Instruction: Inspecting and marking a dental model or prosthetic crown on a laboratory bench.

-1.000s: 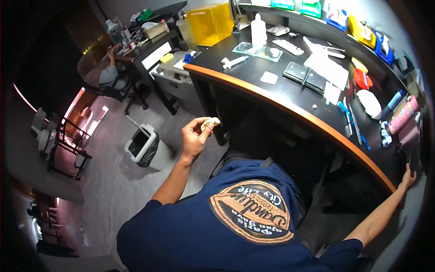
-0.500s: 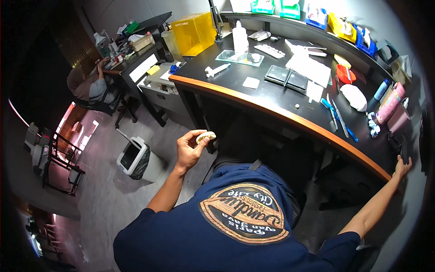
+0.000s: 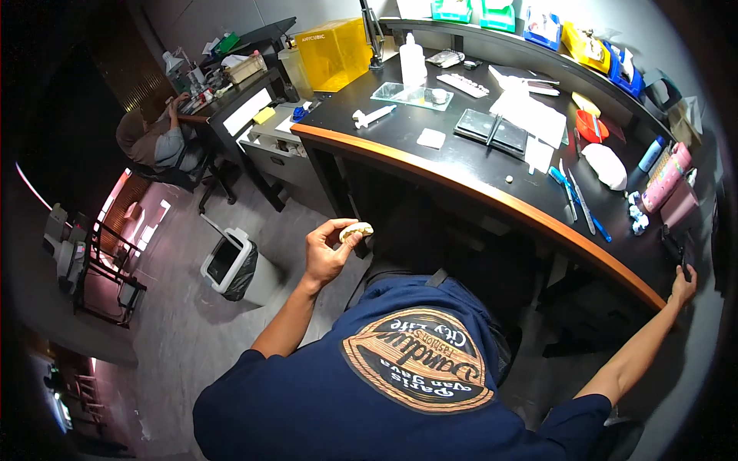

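A broad desk [image 3: 453, 163] with a smooth, faintly glossy black top and a rounded orange-brown edge sweeps across the far and right side of the scene. By its far left corner stands a boxy, see-through yellow case [image 3: 332, 58]. On the floor to the left, a grey plastic bin [image 3: 260, 270] with squared sides is lined with crinkled black film. Thin white paper sheets [image 3: 538, 123] overlap on the desk's far right part, and nearer the right end lies a pink, rounded cylinder [image 3: 666, 178]. The right hand [image 3: 684, 286] is at the desk's near right end, its fingers against a dark, narrow object [image 3: 673, 244]; whether it grips this cannot be told. The left hand [image 3: 326, 253] is raised in mid-air on the near side of the desk, thumb and fingers pinching a small, cream-coloured, curved piece [image 3: 357, 230]. The piece looks hard, with a bumpy, notched edge, and sits at the fingertips on the hand's far right side, apart from the desk
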The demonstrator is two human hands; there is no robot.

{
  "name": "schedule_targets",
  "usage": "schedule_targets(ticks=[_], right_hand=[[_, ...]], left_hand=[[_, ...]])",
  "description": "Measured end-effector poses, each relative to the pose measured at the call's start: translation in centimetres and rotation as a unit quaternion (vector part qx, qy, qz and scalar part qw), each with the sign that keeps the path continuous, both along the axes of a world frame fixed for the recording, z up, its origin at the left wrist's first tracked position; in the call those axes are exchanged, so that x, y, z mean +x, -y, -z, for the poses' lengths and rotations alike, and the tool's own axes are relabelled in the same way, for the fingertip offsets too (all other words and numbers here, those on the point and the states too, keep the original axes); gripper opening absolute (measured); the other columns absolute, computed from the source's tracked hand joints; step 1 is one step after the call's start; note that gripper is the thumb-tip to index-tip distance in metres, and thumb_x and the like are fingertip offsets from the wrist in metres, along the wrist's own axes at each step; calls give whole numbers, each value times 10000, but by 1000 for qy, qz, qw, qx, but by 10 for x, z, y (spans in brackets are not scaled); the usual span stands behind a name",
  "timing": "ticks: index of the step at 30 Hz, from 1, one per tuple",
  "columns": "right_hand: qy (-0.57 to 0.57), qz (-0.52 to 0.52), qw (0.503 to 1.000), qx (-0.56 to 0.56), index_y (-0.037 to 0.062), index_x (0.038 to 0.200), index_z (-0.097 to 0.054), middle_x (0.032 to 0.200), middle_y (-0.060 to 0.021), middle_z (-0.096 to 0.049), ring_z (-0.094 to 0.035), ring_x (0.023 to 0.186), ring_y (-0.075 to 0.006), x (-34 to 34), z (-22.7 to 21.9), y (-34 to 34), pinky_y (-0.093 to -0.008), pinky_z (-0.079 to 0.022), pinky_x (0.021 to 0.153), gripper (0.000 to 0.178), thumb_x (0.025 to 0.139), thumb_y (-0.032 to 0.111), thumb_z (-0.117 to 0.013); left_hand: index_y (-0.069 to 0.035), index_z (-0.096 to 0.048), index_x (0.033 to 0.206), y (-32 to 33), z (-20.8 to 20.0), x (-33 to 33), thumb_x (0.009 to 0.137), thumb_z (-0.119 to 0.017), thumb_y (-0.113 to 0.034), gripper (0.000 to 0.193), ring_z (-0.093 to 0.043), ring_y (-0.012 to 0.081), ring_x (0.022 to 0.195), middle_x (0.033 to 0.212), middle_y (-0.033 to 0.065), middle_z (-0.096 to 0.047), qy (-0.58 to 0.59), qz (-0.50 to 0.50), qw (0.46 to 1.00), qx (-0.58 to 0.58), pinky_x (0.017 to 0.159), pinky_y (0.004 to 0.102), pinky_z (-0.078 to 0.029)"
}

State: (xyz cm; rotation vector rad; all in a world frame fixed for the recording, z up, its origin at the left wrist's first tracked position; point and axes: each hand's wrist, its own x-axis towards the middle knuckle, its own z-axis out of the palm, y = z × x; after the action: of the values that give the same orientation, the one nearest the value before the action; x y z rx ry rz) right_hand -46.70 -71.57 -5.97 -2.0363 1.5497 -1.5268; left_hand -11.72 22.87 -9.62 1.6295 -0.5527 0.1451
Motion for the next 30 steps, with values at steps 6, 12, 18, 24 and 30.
schedule_targets(ticks=[6,12,18,24,30], right_hand=[[-15,2,1000,-10,276,1183,-786,1263,-137,-744,-678,1172,-355,-1,2,9,-445,-510,1007,398,801,326,-883],[7,-18,1000,-4,229,1183,-763,1307,-143,-709,-647,1204,-355,-1,-1,3,-449,-490,1041,395,809,267,-883],[21,-20,1000,5,186,1195,-744,1364,-153,-666,-604,1259,-365,2,-6,-6,-460,-463,1083,415,811,227,-893],[-9,23,999,-28,199,1268,-722,1320,-141,-699,-654,1190,-346,2,-6,-8,-448,-491,1037,534,779,294,-915],[27,11,1000,-11,204,1340,-658,1479,-148,-576,-556,1334,-382,3,-5,-5,-502,-436,1117,608,796,295,-912]], left_hand=[[35,-703,1194,0,-1,0,957,-766,-35,255,-710,106,955,1082,90,-767,-4,5,1000,-6,820,225,-564],[35,-703,1189,0,0,0,957,-763,-33,249,-716,116,971,1084,94,-767,-4,3,1000,-4,844,234,-567],[36,-703,1185,-2,3,3,956,-764,-29,246,-720,126,984,1079,91,-766,-9,3,1000,-7,871,242,-568],[33,-704,1188,-2,4,3,955,-765,-30,249,-717,122,974,1077,91,-766,-4,3,1000,-8,859,238,-566],[30,-708,1186,-1,1,1,952,-774,-42,253,-709,110,961,1076,87,-765,2,2,1000,2,836,230,-562]])
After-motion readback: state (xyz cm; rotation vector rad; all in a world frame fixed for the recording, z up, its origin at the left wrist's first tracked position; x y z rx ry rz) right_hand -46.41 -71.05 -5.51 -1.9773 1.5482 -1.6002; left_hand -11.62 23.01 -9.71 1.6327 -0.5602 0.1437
